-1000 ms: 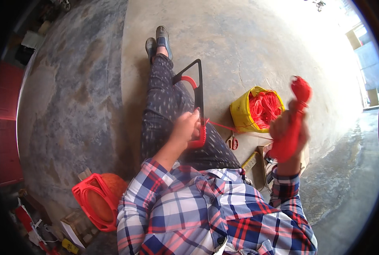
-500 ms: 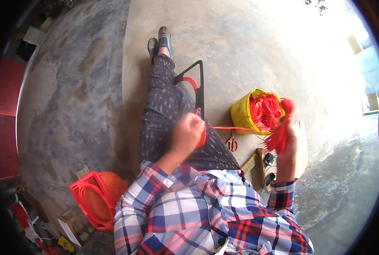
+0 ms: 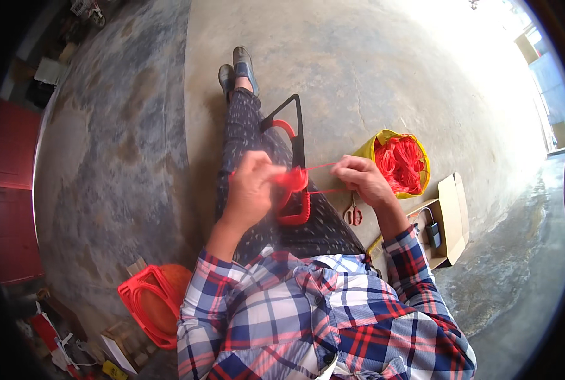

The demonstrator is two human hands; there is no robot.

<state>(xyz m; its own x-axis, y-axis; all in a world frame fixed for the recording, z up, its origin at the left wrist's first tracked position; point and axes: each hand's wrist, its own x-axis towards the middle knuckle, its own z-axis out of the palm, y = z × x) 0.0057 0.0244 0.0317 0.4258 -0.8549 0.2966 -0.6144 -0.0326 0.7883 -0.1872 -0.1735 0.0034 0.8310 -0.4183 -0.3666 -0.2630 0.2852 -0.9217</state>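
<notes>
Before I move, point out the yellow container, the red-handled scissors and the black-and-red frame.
Yellow container (image 3: 368,149), head view: outer left wall, below the rim.
Red-handled scissors (image 3: 353,208), head view: where the handles meet.
Black-and-red frame (image 3: 300,138), head view: its long black bar.

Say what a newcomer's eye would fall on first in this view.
Probably the blurred red cord bundle in the left hand, at the picture's middle, with thin red strands stretching to the right hand. Next, the yellow container of red cord beyond the right hand, and the black frame with red grips over the legs.
</notes>
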